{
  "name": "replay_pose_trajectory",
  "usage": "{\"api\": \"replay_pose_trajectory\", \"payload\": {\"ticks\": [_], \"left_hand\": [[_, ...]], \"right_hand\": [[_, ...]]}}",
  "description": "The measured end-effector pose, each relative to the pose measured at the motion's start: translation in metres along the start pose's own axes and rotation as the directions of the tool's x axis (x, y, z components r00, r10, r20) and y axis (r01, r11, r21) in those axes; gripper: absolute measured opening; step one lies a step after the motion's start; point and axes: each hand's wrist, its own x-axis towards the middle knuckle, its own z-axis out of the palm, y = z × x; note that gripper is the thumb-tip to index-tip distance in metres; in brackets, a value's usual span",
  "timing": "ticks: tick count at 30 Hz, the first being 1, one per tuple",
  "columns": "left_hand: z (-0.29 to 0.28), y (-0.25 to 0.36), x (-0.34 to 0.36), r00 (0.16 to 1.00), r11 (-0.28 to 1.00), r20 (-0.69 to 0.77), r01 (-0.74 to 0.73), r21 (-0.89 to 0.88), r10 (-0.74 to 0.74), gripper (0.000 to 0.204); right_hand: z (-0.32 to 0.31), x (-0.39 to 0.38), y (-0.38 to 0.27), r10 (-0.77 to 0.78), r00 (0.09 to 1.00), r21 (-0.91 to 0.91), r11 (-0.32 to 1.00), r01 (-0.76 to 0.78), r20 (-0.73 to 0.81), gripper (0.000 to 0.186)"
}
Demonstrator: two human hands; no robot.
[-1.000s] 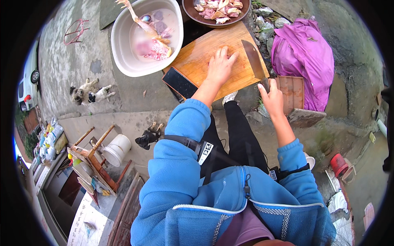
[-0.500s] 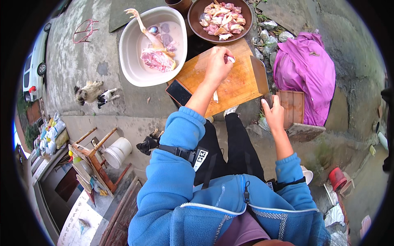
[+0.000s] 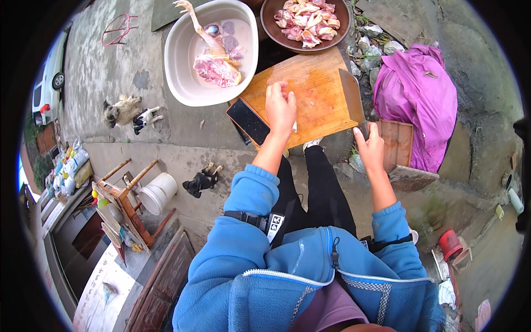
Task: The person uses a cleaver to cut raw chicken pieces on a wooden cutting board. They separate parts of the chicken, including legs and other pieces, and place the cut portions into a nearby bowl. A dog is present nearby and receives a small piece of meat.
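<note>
My left hand [image 3: 281,106] hovers over the near left part of the wooden chopping board [image 3: 311,83], its fingers loosely bent and apart, with nothing visible in them. Beside its wrist a small white scrap [image 3: 294,126] lies on the board. Along the board's right edge my right hand [image 3: 370,146] grips the handle of a cleaver [image 3: 352,97], whose broad blade points away from me. A phone [image 3: 249,120] with a dark screen rests at the board's left corner. Cut raw poultry pieces [image 3: 307,21] fill a brown bowl [image 3: 268,32] beyond the board.
A pale basin [image 3: 180,88] at the far left holds a poultry leg and carcass part [image 3: 217,69]. To the right, purple cloth [image 3: 415,99] covers something beside a brown crate [image 3: 396,145]. Dogs [image 3: 202,181] are on the ground at left, near a white bucket [image 3: 159,192].
My left hand has drawn back toward me and left, and the small white piece it held is gone from its fingers. My right hand stays on the cleaver. The view has shifted slightly.
</note>
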Motion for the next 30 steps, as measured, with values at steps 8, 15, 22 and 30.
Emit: {"api": "replay_pose_trajectory", "payload": {"ticks": [8,15,22,30], "left_hand": [[0.022,-0.044,-0.072,0.958,0.919,0.118,0.209,0.335,-0.261,0.035],[0.033,-0.042,-0.056,0.847,0.634,0.403,0.529,-0.565,-0.347,0.014],[0.046,-0.028,-0.061,0.805,0.789,0.339,0.571,-0.226,-0.486,0.02],[0.045,-0.019,-0.071,0.925,0.946,0.263,0.21,0.246,-0.273,0.029]], "right_hand": [[0.012,0.002,-0.009,-0.055,0.997,-0.035,0.998,0.057,0.059,0.032],[0.018,0.0,-0.014,-0.114,0.991,-0.06,0.991,0.119,0.075,0.033],[0.037,-0.002,-0.023,-0.23,0.971,-0.173,0.956,0.237,0.064,0.032],[0.057,-0.011,-0.038,-0.116,0.984,-0.359,0.92,0.157,0.132,0.031]]}}
